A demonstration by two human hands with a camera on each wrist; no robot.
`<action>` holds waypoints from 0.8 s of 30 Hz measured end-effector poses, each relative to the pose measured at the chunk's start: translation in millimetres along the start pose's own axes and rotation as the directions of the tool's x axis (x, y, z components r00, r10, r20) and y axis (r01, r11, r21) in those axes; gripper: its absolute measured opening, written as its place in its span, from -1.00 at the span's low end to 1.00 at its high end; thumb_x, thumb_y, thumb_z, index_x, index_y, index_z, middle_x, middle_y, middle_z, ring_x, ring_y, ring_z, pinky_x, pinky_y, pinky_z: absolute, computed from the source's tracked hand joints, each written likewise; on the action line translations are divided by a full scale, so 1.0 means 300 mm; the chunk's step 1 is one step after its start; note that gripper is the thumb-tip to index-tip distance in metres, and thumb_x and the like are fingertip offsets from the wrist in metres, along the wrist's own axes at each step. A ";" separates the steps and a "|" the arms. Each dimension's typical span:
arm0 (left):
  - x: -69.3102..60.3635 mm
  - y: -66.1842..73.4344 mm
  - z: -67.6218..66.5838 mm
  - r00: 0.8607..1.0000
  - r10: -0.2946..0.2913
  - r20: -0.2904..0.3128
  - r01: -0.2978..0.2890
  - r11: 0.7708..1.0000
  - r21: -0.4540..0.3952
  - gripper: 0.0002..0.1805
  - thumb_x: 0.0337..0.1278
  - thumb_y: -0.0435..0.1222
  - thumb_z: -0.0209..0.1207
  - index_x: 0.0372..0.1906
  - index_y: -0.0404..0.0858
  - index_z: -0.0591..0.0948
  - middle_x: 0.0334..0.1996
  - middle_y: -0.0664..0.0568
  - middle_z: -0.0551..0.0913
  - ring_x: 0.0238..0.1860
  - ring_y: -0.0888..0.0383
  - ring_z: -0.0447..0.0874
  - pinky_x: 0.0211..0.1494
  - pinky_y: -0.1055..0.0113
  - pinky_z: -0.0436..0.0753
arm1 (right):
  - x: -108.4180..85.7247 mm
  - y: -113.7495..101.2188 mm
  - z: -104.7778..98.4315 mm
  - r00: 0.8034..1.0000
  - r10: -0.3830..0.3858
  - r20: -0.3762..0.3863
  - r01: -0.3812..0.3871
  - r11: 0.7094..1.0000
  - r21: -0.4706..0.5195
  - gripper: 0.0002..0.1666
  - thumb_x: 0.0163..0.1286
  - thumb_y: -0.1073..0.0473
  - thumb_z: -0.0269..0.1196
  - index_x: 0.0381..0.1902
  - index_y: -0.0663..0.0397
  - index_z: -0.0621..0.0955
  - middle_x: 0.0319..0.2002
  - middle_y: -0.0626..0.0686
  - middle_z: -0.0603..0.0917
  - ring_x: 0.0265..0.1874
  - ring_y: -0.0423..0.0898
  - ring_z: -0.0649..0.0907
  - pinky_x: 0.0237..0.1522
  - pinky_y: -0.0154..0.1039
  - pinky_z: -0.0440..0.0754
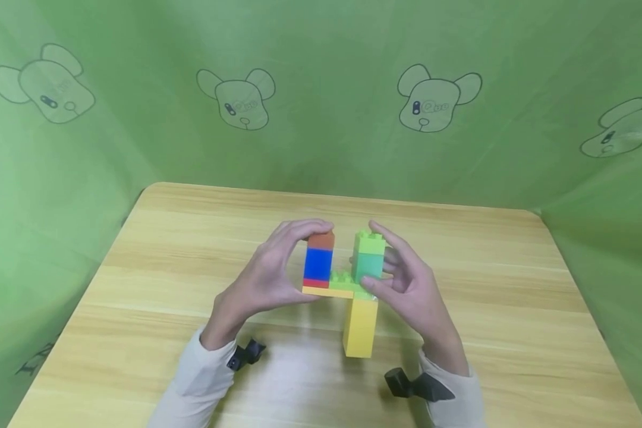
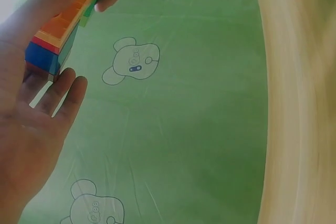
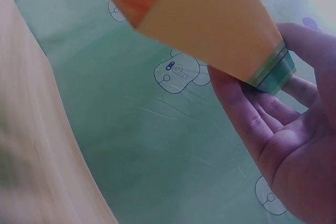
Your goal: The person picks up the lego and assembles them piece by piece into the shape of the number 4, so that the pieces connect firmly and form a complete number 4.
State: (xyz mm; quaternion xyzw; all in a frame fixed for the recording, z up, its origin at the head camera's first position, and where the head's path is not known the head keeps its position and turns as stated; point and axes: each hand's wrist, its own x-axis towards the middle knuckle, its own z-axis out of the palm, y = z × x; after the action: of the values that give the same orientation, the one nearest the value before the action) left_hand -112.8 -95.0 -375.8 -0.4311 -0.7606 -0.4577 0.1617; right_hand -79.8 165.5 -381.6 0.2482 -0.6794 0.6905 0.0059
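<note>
Both hands hold one structure of joined toy building bricks. My left hand [image 1: 254, 282] grips its left stack, fingers over the brown-orange brick [image 1: 321, 241] and thumb under the orange plate [image 1: 326, 292]. A blue brick [image 1: 318, 264] and a thin red layer [image 1: 317, 283] lie between. In the left wrist view the thumb presses the plate's orange underside [image 2: 60, 22]. My right hand [image 1: 414, 291] pinches the right stack, where a light green brick [image 1: 371, 245] tops a teal brick [image 1: 369, 266]. A tall yellow block [image 1: 361, 328] extends down below this stack. The right fingertips are partly hidden behind the bricks.
A wood-grain table [image 1: 139, 297] lies beneath the hands. Green curtain [image 1: 331, 154] with mouse-like drawings hangs behind and at both sides. Black camera mounts [image 1: 414, 386] sit at both wrists, on light sleeves [image 1: 200, 374].
</note>
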 end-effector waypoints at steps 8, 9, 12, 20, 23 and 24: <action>0.001 -0.003 -0.008 0.999 -0.003 -0.034 0.002 0.999 -0.048 0.07 -0.35 -0.41 0.69 0.41 -0.42 0.37 0.37 -0.20 0.50 0.40 -0.07 0.43 0.49 0.07 0.43 | -0.016 -0.052 0.000 0.992 0.120 0.039 -0.111 0.976 -0.189 0.39 0.14 0.52 0.50 0.71 -0.24 0.00 0.60 0.14 0.16 0.24 0.16 0.62 -0.03 -0.17 0.77; 0.002 -0.004 -0.008 0.999 -0.002 -0.035 0.000 0.999 -0.049 0.07 -0.33 -0.42 0.68 0.41 -0.42 0.37 0.38 -0.20 0.49 0.41 -0.08 0.42 0.50 0.07 0.42 | -0.016 -0.060 -0.001 0.988 0.142 0.053 -0.125 0.962 -0.242 0.47 0.10 0.46 0.56 0.71 -0.33 -0.05 0.64 0.08 0.09 0.25 0.21 0.60 -0.05 -0.18 0.78; 0.003 -0.007 -0.010 0.999 0.014 -0.030 -0.015 0.999 -0.036 0.09 -0.29 -0.42 0.67 0.45 -0.42 0.33 0.43 -0.21 0.45 0.45 -0.09 0.38 0.52 0.04 0.39 | -0.015 -0.080 -0.001 0.978 0.188 0.089 -0.142 0.917 -0.372 0.60 0.03 0.28 0.66 0.69 -0.48 -0.17 0.68 -0.06 -0.09 0.25 0.27 0.59 -0.09 -0.19 0.79; 0.010 -0.027 -0.004 0.997 0.065 -0.031 -0.063 0.996 0.066 0.08 -0.27 -0.39 0.67 0.43 -0.48 0.32 0.39 -0.27 0.41 0.42 -0.15 0.35 0.51 0.05 0.39 | 0.000 -0.088 -0.008 0.984 0.152 0.098 -0.097 0.902 -0.421 0.60 -0.02 0.42 0.65 0.70 -0.38 -0.09 0.64 0.11 0.06 0.10 0.19 0.66 -0.16 -0.19 0.80; 0.017 -0.031 -0.004 0.997 0.068 -0.037 -0.064 0.994 0.091 0.06 -0.27 -0.35 0.68 0.42 -0.47 0.35 0.36 -0.25 0.45 0.38 -0.13 0.39 0.50 0.06 0.39 | 0.005 -0.087 -0.014 0.985 0.151 0.083 -0.106 0.910 -0.401 0.57 -0.04 0.45 0.64 0.69 -0.39 -0.03 0.62 0.12 0.12 0.08 0.18 0.67 -0.17 -0.17 0.81; 0.020 -0.031 -0.005 0.997 0.069 -0.039 -0.065 0.993 0.094 0.06 -0.28 -0.35 0.68 0.42 -0.47 0.35 0.36 -0.26 0.46 0.38 -0.13 0.40 0.50 0.06 0.39 | 0.006 -0.087 -0.015 0.985 0.151 0.077 -0.109 0.912 -0.396 0.57 -0.04 0.45 0.65 0.69 -0.39 -0.02 0.61 0.12 0.13 0.08 0.18 0.67 -0.18 -0.17 0.81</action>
State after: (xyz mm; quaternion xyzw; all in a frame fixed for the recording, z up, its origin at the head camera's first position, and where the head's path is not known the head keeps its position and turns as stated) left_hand -124.0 -95.1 -376.5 -0.4389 -0.7624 -0.4252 0.2127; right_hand -73.9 171.1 -356.1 0.2326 -0.8178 0.5258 -0.0268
